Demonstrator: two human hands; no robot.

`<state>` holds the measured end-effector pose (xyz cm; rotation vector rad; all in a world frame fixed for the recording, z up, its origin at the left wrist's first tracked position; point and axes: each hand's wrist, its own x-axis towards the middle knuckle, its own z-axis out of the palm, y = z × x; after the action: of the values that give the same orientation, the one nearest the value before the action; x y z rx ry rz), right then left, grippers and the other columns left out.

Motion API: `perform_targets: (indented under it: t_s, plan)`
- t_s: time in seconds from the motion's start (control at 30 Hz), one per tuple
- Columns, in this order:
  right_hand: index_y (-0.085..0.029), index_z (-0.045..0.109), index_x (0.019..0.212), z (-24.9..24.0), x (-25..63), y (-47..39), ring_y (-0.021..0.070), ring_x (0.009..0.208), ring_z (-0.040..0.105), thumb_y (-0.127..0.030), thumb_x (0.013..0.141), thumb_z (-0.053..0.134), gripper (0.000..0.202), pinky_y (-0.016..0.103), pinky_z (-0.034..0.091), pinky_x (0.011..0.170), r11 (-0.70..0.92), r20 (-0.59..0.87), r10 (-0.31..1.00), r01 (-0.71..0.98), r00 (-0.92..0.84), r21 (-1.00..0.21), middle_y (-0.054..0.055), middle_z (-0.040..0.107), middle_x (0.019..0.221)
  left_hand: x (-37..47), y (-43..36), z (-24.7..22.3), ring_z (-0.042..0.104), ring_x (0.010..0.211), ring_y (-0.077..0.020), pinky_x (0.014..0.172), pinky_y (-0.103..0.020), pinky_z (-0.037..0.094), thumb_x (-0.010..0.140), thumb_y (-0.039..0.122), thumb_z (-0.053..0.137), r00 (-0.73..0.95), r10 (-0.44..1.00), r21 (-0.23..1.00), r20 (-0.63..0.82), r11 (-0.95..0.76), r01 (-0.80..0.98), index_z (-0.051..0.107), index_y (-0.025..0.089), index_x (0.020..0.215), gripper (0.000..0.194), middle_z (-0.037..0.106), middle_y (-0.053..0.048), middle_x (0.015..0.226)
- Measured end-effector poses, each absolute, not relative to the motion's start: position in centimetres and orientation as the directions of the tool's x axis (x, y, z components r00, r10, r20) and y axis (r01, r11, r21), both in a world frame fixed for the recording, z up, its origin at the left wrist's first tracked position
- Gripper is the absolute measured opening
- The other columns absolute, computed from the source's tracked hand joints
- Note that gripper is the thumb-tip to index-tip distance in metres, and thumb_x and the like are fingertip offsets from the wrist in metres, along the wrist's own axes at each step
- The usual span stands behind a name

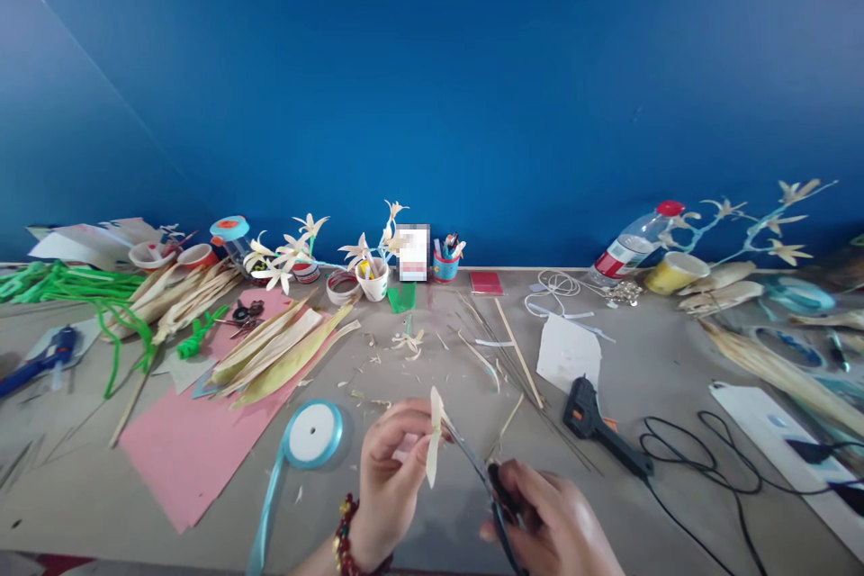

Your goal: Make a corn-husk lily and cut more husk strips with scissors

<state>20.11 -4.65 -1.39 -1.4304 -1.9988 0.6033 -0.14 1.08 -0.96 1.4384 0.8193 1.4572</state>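
Note:
A pale husk piece (434, 454), narrow and pointed at both ends, is pinched between the thumb and fingers of my left hand (395, 468), which wears a beaded bracelet. My right hand (550, 517) grips a pair of scissors (482, 472) by their dark handles. The blade tips touch or nearly touch the husk piece beside my left fingertips; whether the blades are parted is too small to tell. Left of my left hand lies a roll of light blue ribbon (312, 434), its loose end trailing toward the front edge. Beyond my hands sits a small husk flower (409, 340) among scraps.
Dried husks (283, 346) lie on pink paper (195, 450) at the left, near green wires (67, 281). A black glue gun (600, 427) with a looping cord lies right of my right hand. A bottle (631, 247) and cups with husk flowers (276, 261) stand along the wall.

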Motion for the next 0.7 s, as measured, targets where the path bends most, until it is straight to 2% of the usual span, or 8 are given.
perform_targets:
  t_s: [0.1,0.37,0.53,0.7]
  plan:
    - [-0.023,0.044,0.072,-1.8,20.2,-4.7,0.0095,0.044,0.039,-0.042,0.087,0.057,0.027,0.022,0.027,0.043,0.321,0.208,0.946,0.650,-0.246,-0.689,-0.005,0.051,0.056,-0.2,1.0,-1.0,0.067,0.084,-0.0205,0.077,-0.031,0.053,0.088,0.015,0.063,0.081,0.923,0.923,0.377,-0.367,-0.116,0.071,0.020,0.082,0.011,0.075,-0.007,0.088]
    - [-0.023,0.045,0.070,-1.5,20.1,-4.8,0.0097,0.044,0.039,-0.041,0.085,0.060,0.028,0.022,0.027,0.044,0.291,0.196,0.957,0.654,-0.216,-0.699,-0.006,0.050,0.055,-0.2,1.0,-0.5,0.069,0.084,-0.0225,0.079,-0.033,0.054,0.087,0.017,0.063,0.059,0.898,0.900,0.437,-0.435,-0.038,0.072,0.020,0.082,0.011,0.076,-0.009,0.087]
    - [-0.023,0.046,0.068,-1.7,20.1,-4.6,0.0092,0.041,0.039,-0.040,0.079,0.068,0.030,0.020,0.027,0.041,0.293,0.190,0.956,0.688,-0.223,-0.665,-0.007,0.051,0.052,-0.2,1.1,0.4,0.070,0.082,-0.0220,0.080,-0.034,0.055,0.086,0.015,0.063,0.071,0.856,0.858,0.513,-0.512,-0.032,0.072,0.021,0.083,0.011,0.076,-0.007,0.081]
    - [-0.023,0.046,0.067,-1.8,20.1,-4.5,0.0085,0.041,0.039,-0.037,0.075,0.072,0.030,0.020,0.026,0.041,0.278,0.177,0.961,0.707,-0.215,-0.651,-0.008,0.050,0.053,-0.2,1.3,0.8,0.071,0.080,-0.0217,0.078,-0.033,0.056,0.087,0.017,0.062,0.072,0.851,0.853,0.521,-0.522,0.000,0.073,0.020,0.081,0.013,0.076,-0.008,0.080]
